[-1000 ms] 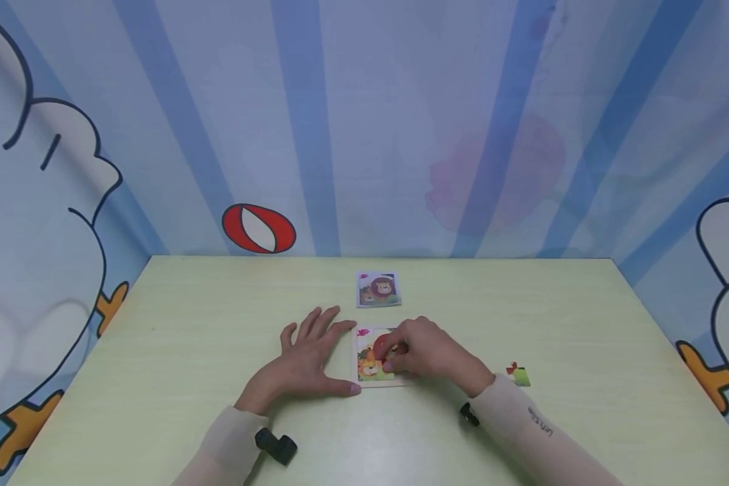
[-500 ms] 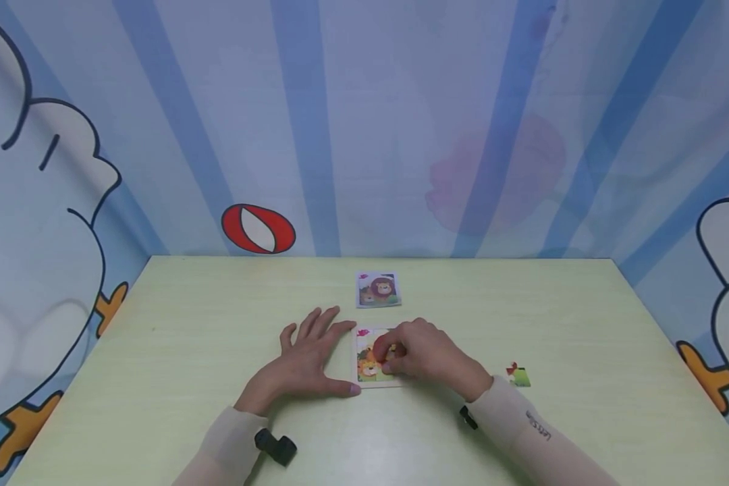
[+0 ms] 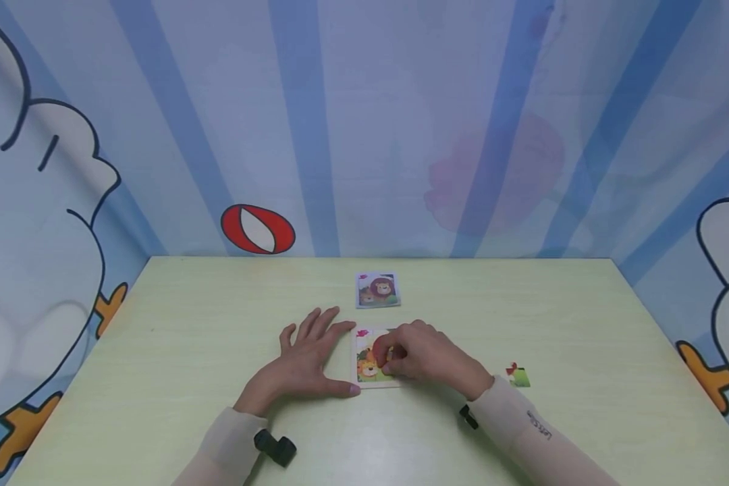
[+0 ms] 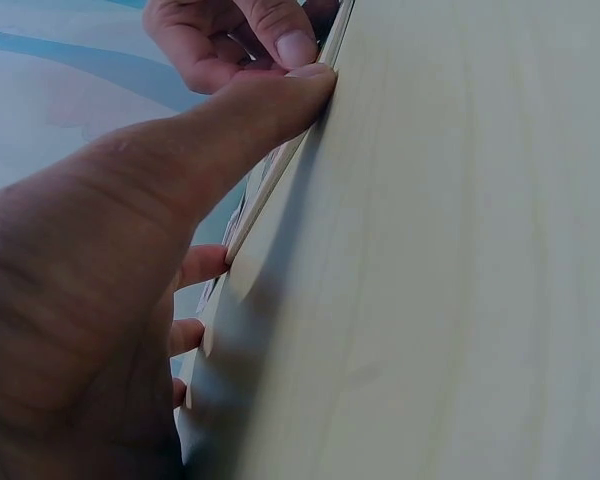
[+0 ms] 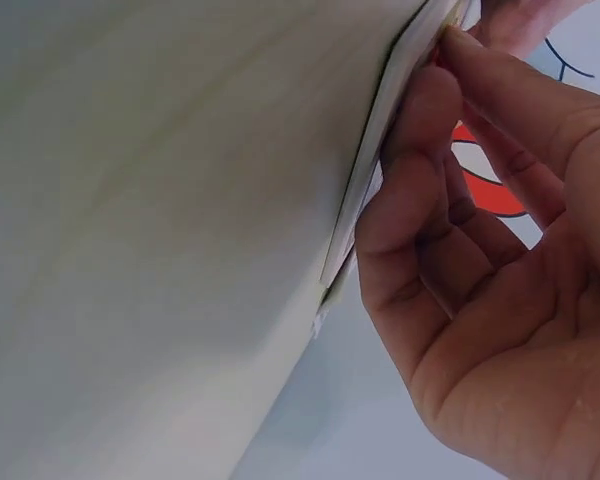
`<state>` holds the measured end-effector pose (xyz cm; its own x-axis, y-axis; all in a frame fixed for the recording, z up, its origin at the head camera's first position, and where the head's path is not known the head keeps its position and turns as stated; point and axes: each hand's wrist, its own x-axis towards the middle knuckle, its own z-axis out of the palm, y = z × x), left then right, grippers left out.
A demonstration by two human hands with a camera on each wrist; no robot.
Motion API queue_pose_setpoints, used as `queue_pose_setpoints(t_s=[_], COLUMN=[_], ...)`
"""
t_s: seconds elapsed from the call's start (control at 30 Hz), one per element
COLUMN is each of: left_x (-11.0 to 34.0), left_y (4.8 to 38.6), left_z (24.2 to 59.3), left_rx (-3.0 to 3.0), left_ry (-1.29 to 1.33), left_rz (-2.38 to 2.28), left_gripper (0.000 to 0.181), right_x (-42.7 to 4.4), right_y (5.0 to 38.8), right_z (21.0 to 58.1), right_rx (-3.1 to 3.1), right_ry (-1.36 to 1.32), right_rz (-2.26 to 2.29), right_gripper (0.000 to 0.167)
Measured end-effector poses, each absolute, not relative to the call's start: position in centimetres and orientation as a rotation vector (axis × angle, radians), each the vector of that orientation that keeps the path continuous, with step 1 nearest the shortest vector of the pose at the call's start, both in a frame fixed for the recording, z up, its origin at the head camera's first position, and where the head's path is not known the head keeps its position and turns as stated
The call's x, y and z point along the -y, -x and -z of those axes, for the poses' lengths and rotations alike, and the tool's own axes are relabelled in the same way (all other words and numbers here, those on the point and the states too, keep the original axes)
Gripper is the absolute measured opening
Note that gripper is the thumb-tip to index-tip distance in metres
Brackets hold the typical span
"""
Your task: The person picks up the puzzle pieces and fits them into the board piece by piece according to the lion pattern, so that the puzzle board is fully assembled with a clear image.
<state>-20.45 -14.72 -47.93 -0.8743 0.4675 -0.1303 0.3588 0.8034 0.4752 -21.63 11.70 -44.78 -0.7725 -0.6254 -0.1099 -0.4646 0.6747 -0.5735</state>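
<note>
A small square jigsaw puzzle in a pale wooden frame (image 3: 353,358) lies near the middle of the table, showing cartoon lions. My left hand (image 3: 304,364) rests along its left side, thumb at the near corner and forefinger at the far one, fingers spread. Over the puzzle's right half, my right hand (image 3: 425,354) pinches a reddish puzzle piece (image 3: 379,347) between thumb and curled fingers. The piece is mostly hidden by those fingers, and whether it is fully seated cannot be told. In the right wrist view, the fingertips (image 5: 432,95) press close against the board.
Behind the puzzle lies a card with a lion picture (image 3: 378,289). A loose green and red puzzle piece or pieces (image 3: 519,376) lie to the right, beside my right sleeve. The pale table (image 3: 219,297) ends at a printed blue curtain (image 3: 376,135).
My right hand has shifted very slightly and its fingers hide a bit more of the puzzle's lower right. The left hand has stayed in place.
</note>
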Motion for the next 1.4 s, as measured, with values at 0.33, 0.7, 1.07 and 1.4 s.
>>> queue_pose_setpoints(t_s=[0.33,0.7,1.07,1.4], left_x=[14.7,14.6,14.5,14.6], left_y=[20.5,20.5,20.7,20.6], left_z=[47.8,47.9,48.1,48.1], left_rx=[-2.748,-2.748,-2.756,-2.756], left_ry=[-0.639,-0.641,-0.646,-0.646], left_rz=[-0.658,-0.668,-0.666,-0.667], left_gripper=[0.105,0.106,0.106,0.106], right_x=[-13.8,-16.1,-18.6,-20.5], right_y=[22.1,22.0,21.2,20.0], right_z=[44.2,42.9,43.1,42.8], right_rx=[-2.488,-2.496,-2.492,-2.311], right_ry=[0.893,0.863,0.721,0.592], right_rz=[0.962,1.025,1.042,1.192], right_gripper=[0.011,0.029,0.054,0.070])
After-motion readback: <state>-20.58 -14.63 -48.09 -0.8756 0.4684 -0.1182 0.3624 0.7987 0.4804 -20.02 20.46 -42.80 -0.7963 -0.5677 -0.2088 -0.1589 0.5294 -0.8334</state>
